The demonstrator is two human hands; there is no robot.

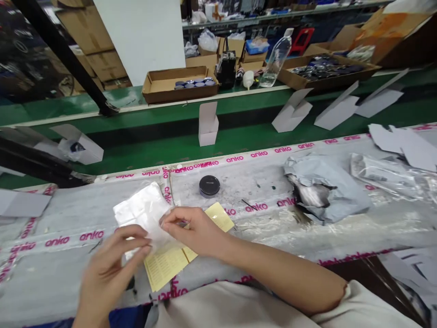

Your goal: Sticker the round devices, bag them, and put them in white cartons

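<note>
My left hand [111,269] and my right hand [194,230] both pinch a small clear plastic bag [143,212] just above the taped worktable [68,214]. The left thumb and fingers grip the bag's lower edge; the right fingertips pinch its right edge. Under the hands lie yellow printed paper sheets [167,264], partly hidden by my right hand. A small round black lid [209,185] sits on the table just beyond my right hand.
A crumpled grey plastic bag [324,187] and clear wrappers [389,175] lie to the right. White folded cartons [208,124] stand on the green conveyor [153,146] behind. An open cardboard box [179,84] of small tins sits beyond it.
</note>
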